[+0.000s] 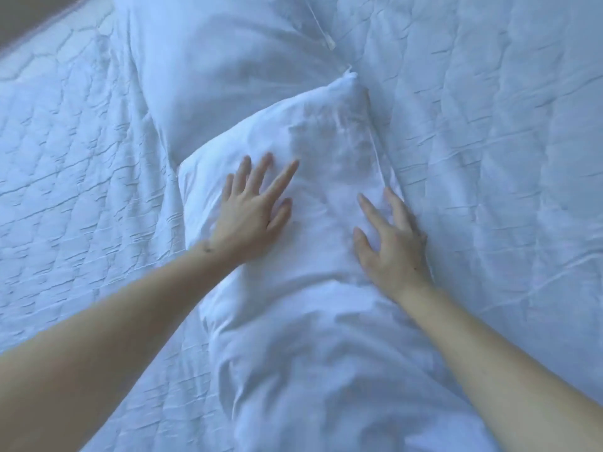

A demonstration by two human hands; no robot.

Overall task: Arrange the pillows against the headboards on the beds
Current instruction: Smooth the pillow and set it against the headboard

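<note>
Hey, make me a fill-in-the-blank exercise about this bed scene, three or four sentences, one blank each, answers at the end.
1. The number of hands pressed on the near pillow is ____.
2. The left hand lies with its fingers ____, not curled into a fist.
3. Next to the right hand, the left hand reaches ____ up the pillow.
4. The far pillow and the quilted bed cover are both ____ in colour.

Missing words: two; spread; farther; white

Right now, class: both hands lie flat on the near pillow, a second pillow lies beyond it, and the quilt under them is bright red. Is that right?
Not quite. The head view shows the quilt is white, not red. The rest holds: the left hand and right hand lie flat on the near pillow, with a second pillow beyond it.
</note>
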